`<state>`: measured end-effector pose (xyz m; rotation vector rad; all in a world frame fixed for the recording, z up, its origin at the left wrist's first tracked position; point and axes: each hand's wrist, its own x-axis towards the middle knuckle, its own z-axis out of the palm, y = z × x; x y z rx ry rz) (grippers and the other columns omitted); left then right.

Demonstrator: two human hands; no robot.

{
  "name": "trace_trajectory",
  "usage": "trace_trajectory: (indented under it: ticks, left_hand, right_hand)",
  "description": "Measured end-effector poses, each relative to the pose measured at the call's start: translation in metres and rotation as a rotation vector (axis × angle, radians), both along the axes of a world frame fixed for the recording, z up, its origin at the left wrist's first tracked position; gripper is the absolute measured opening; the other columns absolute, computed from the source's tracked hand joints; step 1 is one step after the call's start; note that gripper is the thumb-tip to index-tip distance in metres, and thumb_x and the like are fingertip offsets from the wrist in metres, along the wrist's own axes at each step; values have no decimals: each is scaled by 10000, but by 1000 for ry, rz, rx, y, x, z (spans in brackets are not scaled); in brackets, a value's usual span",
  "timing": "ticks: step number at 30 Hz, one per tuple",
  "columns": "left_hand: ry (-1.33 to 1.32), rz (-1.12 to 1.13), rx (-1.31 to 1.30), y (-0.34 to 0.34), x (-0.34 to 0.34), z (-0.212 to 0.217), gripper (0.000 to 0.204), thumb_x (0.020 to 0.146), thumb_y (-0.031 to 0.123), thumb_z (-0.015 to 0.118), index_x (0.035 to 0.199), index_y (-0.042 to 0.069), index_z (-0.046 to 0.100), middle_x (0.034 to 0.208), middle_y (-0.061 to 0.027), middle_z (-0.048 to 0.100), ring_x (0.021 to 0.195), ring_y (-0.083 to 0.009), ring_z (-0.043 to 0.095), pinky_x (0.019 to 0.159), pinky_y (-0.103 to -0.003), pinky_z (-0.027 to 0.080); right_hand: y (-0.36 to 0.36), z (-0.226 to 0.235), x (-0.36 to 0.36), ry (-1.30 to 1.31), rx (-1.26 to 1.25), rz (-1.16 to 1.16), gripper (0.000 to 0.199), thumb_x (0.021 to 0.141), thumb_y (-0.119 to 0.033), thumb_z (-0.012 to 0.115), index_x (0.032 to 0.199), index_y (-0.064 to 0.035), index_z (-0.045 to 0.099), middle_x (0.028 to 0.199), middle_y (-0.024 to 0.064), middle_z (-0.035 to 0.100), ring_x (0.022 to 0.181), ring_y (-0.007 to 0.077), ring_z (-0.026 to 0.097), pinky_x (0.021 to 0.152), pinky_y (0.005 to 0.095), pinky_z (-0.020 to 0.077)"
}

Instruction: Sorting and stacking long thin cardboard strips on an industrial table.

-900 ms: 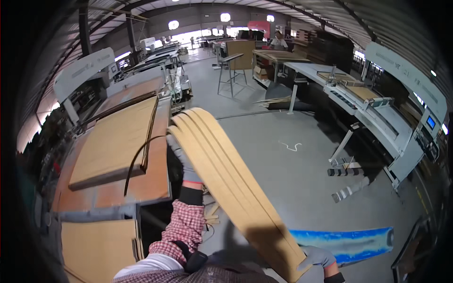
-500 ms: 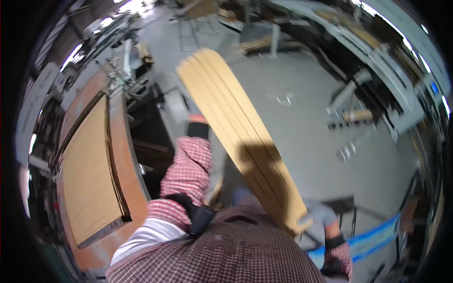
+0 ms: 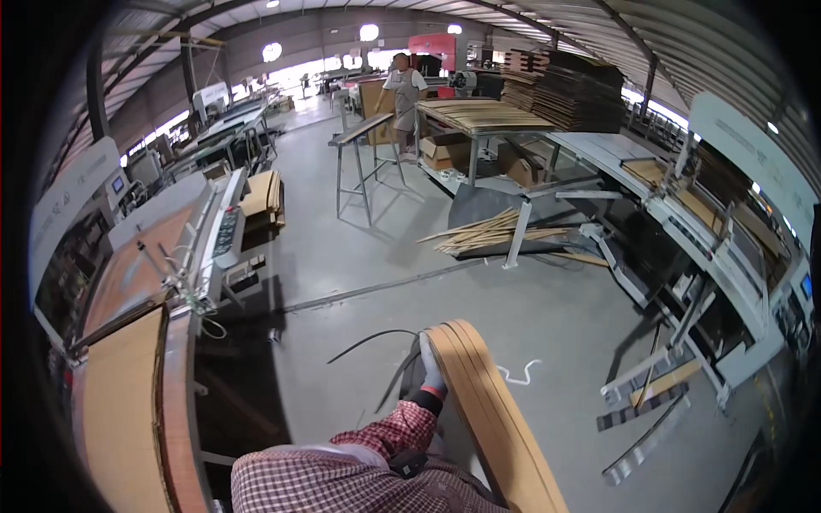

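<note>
A bundle of long tan wooden strips (image 3: 492,406), seen with dark lines along its length and rounded at the far end, runs from the lower edge out in front of me. My left hand (image 3: 430,366), in a grey glove, is closed on the bundle's left edge near that far end. Its fingers partly disappear against the wood. Beside this hand a thin dark curved strip (image 3: 376,333) shows against the floor. My right hand is out of the picture, and the near end of the bundle is cut off by the lower edge.
A worktable with tan sheets (image 3: 124,410) stands at my left. Ahead is a trestle stand (image 3: 363,171), with a person (image 3: 402,98) behind it. Loose wooden strips (image 3: 500,232) lie below a loaded table (image 3: 479,120). A large machine (image 3: 718,256) lines the right; white cord (image 3: 522,374) lies on the floor.
My view has lifted toward the hall ahead. The bundle and my left hand now appear lower in the picture, and my right hand, formerly at the bundle's near end, has left view.
</note>
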<state>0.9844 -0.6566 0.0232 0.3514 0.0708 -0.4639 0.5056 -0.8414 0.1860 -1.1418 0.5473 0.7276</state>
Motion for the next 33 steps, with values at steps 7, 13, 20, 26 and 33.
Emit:
trace_trajectory:
  ticks: [7,13,20,26,33]
  left_hand:
    - [41,-325,139,-255,145,-31,809,864,742,405,1336,94,512,1292,-113,579,1171,-277,563,1016,-403,449]
    - [23,-504,214,-459,214,-84,827,852,757,403,1326,89,519,1270,-120,592,1143,-272,583,999,-389,463]
    - [51,-724,20,-770,260,-92,646,949,638,386,1256,101,570,1165,-70,632,1053,-222,610,949,-374,486]
    - [-42,-897,5,-959,319,-32,649,941,657,382,1208,105,593,1120,-72,638,1041,-216,609,929,-377,491]
    - [-120,-925,51,-1082,390,-64,655,933,676,378,1159,109,616,1075,-74,645,1029,-210,608,909,-380,496]
  right_hand:
    - [-129,15,135,-12,-119,-187,649,697,-121,763,1272,72,534,1018,58,663,803,136,600,704,290,509]
    - [-247,-9,194,0,-51,-461,644,698,-98,747,1278,75,525,982,47,654,759,119,576,657,270,493]
    - [-409,-22,255,157,194,-814,606,737,-48,702,1290,78,489,876,108,684,697,162,667,625,270,542]
    - [-551,-71,347,117,-135,-696,661,710,-37,763,1320,22,515,1151,98,651,1034,178,637,864,303,522]
    - [-666,-209,442,-11,65,-1044,736,612,-17,652,1331,39,508,1263,101,597,1144,215,567,992,344,436]
